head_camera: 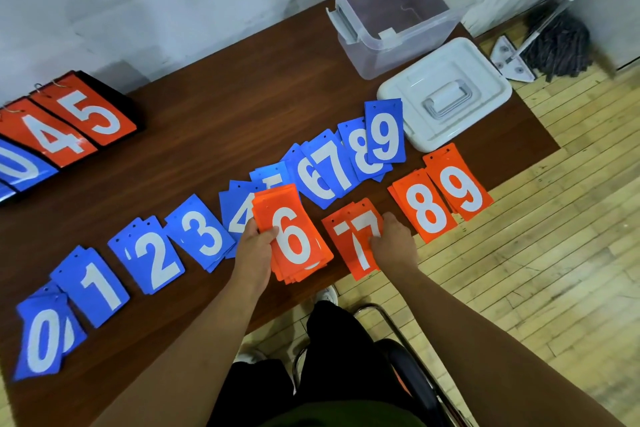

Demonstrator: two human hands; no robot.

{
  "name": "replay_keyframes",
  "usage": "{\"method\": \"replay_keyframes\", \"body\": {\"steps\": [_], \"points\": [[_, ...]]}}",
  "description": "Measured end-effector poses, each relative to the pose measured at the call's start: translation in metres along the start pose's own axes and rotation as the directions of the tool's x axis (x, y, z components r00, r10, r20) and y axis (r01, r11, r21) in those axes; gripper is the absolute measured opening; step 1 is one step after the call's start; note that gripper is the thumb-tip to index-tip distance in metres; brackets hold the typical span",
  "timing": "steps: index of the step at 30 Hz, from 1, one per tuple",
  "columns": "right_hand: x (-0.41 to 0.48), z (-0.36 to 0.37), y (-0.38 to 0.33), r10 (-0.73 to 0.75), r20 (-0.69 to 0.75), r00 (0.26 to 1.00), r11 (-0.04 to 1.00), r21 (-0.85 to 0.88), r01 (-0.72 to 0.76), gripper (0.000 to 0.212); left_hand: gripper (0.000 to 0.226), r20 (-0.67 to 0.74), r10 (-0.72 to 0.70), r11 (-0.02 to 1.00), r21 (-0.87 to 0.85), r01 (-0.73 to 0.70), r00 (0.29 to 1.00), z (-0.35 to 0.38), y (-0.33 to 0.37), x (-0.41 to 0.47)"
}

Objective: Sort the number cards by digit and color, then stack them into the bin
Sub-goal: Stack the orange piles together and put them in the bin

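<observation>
Your left hand (254,248) pinches the orange 6 stack (296,243) by its left edge; its long axis runs away from you, top leaning left. Just right, your right hand (394,246) touches the orange 7 pile (356,239), grip unclear.

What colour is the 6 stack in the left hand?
The 6 stack is orange with a white digit; head view.

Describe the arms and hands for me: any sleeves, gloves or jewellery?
No gloves on the left hand or the right hand, and no rings on the fingers in view. The left forearm and right forearm are uncovered to the frame edge: no sleeves, watch or wristband visible.
</observation>
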State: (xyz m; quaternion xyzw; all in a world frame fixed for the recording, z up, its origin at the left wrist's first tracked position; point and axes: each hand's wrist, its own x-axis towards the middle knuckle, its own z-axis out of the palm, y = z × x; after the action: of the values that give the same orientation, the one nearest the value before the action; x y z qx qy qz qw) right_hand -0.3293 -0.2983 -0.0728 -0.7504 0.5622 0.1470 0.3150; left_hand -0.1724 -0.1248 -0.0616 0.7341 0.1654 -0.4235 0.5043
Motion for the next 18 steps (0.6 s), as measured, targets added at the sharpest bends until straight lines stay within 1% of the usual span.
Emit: {"method": "replay_keyframes", "body": {"steps": [2, 4, 5, 6, 8, 9, 10, 12, 13, 15, 16, 18], "points": [[0.001, 0.002, -0.002, -0.005, 0.001, 1.000, 0.998, 0.057, 0.005, 0.024, 0.040, 0.002, -0.001, 1.000, 0.000, 0.001, 1.000, 0.001, 0.000, 0.000], [-0.001, 0.006, -0.006, -0.024, 0.008, 1.000, 0.998, 0.058, 0.024, 0.024, 0.038, 0.004, -0.005, 1.000, -0.008, 0.005, 1.000, 0.000, -0.001, 0.000], [-0.004, 0.010, -0.010, -0.027, 0.011, 1.000, 0.999, 0.026, 0.026, 0.032, 0.038, 0.003, -0.009, 1.000, -0.013, 0.009, 1.000, 0.000, -0.001, 0.000], [-0.008, 0.015, -0.013, -0.018, 0.015, 1.000, 0.999, -0.028, 0.019, 0.044, 0.038, 0.001, -0.015, 1.000, -0.021, 0.015, 1.000, 0.000, -0.002, 0.001], [-0.016, 0.027, -0.022, -0.020, 0.016, 1.000, 0.982, -0.190, 0.023, 0.066, 0.038, -0.005, -0.024, 0.999, -0.041, 0.024, 1.000, 0.000, -0.004, 0.002], [-0.020, 0.032, -0.026, -0.035, 0.010, 0.999, 0.967, -0.252, 0.036, 0.072, 0.038, -0.010, -0.024, 0.999, -0.048, 0.023, 1.000, -0.001, -0.004, 0.003], [-0.021, 0.035, -0.028, -0.024, 0.001, 1.000, 0.964, -0.266, 0.024, 0.074, 0.040, -0.017, -0.021, 0.999, -0.049, 0.020, 1.000, -0.001, -0.004, 0.003], [-0.019, 0.035, -0.030, 0.055, 0.000, 0.998, 0.975, -0.213, -0.054, 0.073, 0.042, -0.026, -0.011, 0.999, -0.044, 0.010, 1.000, -0.002, -0.006, 0.005], [-0.018, 0.033, -0.030, 0.071, 0.005, 0.997, 0.979, -0.193, -0.068, 0.069, 0.043, -0.028, -0.009, 0.999, -0.046, 0.008, 1.000, -0.003, -0.007, 0.006], [-0.011, 0.029, -0.026, 0.033, 0.033, 0.999, 0.988, -0.151, -0.027, 0.054, 0.042, -0.032, -0.003, 0.998, -0.057, 0.001, 0.999, -0.005, -0.007, 0.007], [-0.007, 0.025, -0.024, 0.000, 0.046, 0.999, 0.997, -0.080, 0.004, 0.045, 0.042, -0.033, 0.002, 0.998, -0.057, -0.004, 0.999, -0.005, -0.006, 0.008], [0.000, 0.010, -0.020, -0.033, 0.099, 0.994, 0.985, 0.172, 0.015, 0.033, 0.040, -0.037, 0.012, 0.999, -0.049, -0.014, 0.999, -0.004, -0.002, 0.008]]}}
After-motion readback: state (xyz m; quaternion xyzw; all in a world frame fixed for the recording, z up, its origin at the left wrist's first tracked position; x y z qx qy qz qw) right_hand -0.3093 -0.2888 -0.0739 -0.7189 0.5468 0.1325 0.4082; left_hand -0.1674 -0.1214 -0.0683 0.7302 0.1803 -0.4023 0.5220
